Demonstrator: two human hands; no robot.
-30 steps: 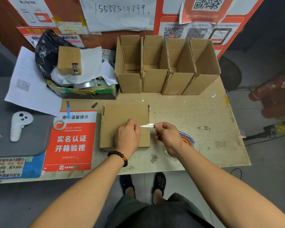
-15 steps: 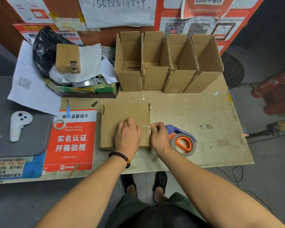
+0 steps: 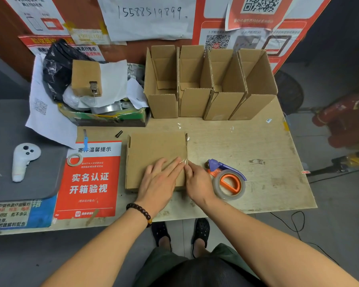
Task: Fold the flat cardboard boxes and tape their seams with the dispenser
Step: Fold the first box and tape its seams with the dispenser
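A flat brown cardboard box (image 3: 153, 150) lies on the wooden table in front of me. My left hand (image 3: 160, 181) presses flat on its near right part with straight fingers. My right hand (image 3: 197, 181) presses its fingertips against the box's right edge, where a strip of clear tape (image 3: 186, 150) runs along the seam. The tape dispenser (image 3: 228, 179), purple and orange with a clear roll, lies on the table just right of my right hand. Several folded open boxes (image 3: 207, 83) stand in a row at the back.
A cluttered green tray (image 3: 106, 118) with a black bag, papers and a small box sits back left. A red notice (image 3: 89, 179), a small tape ring (image 3: 74, 159) and a white controller (image 3: 23, 160) lie to the left. The table's near edge is close to my legs.
My right hand let go of the stretched tape strip and the dispenser, which now lies on the table. Both hands went from pulling tape to pressing it onto the box's right edge.
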